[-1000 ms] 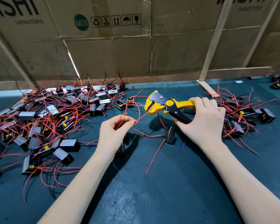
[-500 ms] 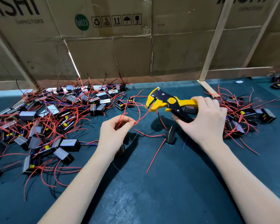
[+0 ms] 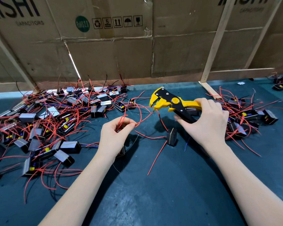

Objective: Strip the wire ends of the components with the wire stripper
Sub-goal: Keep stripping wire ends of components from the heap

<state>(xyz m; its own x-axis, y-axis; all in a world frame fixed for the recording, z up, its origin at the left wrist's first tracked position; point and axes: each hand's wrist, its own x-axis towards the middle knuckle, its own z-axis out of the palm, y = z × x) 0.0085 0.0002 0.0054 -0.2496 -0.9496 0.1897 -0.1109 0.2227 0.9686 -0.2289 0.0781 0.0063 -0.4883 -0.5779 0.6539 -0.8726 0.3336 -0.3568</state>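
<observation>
Two hands busy: left hand (image 3: 116,136) pinching thin red insulated wires (image 3: 138,117) at frame centre, right hand (image 3: 207,123) gripping yellow-and-black wire stripper (image 3: 171,101), lifted slightly since a second ago, wire end at its mouth. Strip imminent. Black boxy component (image 3: 171,137) upright below; tangled pile of components (image 3: 55,121) crowding left of dark teal worktop (image 3: 153,193).

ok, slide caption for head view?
Left hand pinches red wire toward yellow wire stripper gripped by right hand.
</observation>
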